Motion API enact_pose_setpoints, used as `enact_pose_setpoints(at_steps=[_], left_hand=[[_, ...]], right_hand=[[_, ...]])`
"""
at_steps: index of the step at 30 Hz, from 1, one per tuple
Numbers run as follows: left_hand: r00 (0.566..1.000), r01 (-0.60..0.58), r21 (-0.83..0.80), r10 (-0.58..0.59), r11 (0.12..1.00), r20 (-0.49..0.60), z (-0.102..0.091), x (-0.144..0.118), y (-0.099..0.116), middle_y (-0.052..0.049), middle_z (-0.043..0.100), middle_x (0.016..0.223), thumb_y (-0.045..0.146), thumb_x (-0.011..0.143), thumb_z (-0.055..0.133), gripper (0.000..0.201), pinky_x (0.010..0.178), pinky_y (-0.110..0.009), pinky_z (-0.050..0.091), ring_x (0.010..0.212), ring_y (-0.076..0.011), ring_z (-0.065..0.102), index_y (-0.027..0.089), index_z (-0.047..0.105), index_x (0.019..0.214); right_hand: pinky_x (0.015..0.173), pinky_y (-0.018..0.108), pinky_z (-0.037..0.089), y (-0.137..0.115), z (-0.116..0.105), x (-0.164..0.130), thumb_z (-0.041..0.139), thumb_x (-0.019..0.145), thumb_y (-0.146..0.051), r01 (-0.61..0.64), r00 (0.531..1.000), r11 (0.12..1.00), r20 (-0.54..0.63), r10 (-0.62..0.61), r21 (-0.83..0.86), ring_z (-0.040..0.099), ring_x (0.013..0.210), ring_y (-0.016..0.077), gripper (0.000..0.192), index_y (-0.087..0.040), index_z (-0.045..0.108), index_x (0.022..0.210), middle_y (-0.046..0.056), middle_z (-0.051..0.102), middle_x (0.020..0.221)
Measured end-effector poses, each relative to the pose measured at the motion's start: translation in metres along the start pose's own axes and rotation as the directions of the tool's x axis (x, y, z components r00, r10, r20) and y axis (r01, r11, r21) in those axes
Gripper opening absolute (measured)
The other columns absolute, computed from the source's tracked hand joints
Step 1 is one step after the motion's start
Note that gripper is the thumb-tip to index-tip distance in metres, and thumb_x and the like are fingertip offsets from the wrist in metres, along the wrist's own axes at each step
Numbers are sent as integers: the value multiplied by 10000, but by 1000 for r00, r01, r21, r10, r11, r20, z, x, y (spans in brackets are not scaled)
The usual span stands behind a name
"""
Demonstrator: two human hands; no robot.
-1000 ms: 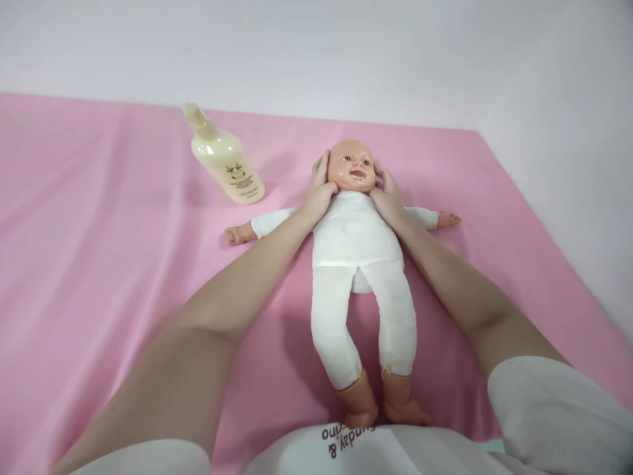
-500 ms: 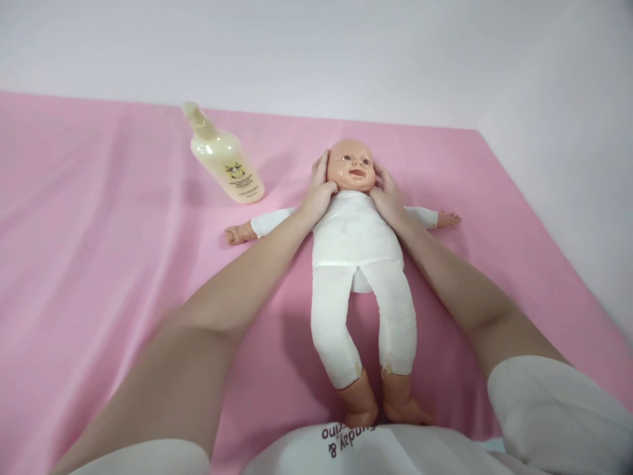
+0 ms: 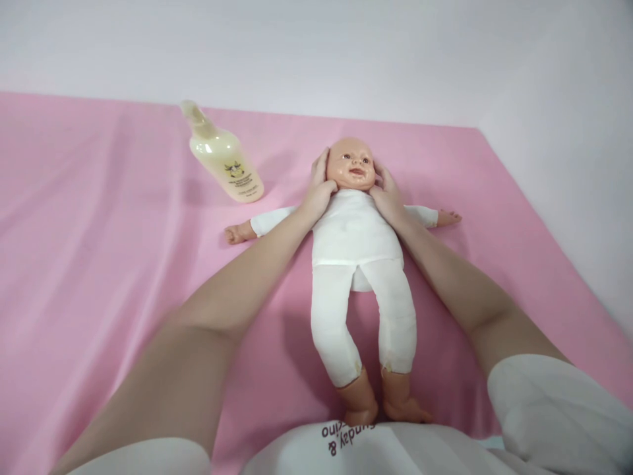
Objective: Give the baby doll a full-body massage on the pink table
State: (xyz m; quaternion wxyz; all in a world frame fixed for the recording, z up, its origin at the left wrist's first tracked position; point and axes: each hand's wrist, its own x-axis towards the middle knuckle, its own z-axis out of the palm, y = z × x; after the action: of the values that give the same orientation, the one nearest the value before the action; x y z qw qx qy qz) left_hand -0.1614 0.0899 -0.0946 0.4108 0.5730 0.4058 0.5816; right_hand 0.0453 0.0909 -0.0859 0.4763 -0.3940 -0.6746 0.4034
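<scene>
A baby doll [image 3: 359, 227] with a white cloth body lies on its back, its arms stretched out sideways and its feet toward me. My left hand [image 3: 319, 188] cups the left side of the doll's head, thumb by the jaw. On the opposite side, my right hand [image 3: 388, 194] presses against the cheek and neck in the same way. The head is held between both palms. Some fingertips are hidden behind the head.
A pale yellow pump bottle [image 3: 230, 168] stands to the left of the doll. Under everything is a pink sheet [image 3: 123, 264] with folds at the left. A white wall [image 3: 316, 59] rises behind the far edge. My white shirt is at the bottom.
</scene>
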Motion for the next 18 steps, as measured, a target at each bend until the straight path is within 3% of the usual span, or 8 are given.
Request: enact_pose_setpoints(at_steps=[8,18], left_hand=[[1000,13,33,-12,999,-28,1,-3,3,37,412,1636,112,603,589,917,1366,-415,190,1628,-297,177,326,499,1490],[1000,7,37,-6,999,-24,1,-3,4,29,406,1639,118,625,610,894,1370,-413,146,1631,-297,162,324,494,1486]], right_hand=[[1275,527,378,5,1,2,627,879,-346,-8,999,1000,-33,7,-6,485,1483,280,660,-307,455,1516,53,520,1588],[1280,507,378,2,2,1,633,889,-304,-28,999,1000,-29,28,14,489,1480,267,638,-298,463,1504,49,514,1596]])
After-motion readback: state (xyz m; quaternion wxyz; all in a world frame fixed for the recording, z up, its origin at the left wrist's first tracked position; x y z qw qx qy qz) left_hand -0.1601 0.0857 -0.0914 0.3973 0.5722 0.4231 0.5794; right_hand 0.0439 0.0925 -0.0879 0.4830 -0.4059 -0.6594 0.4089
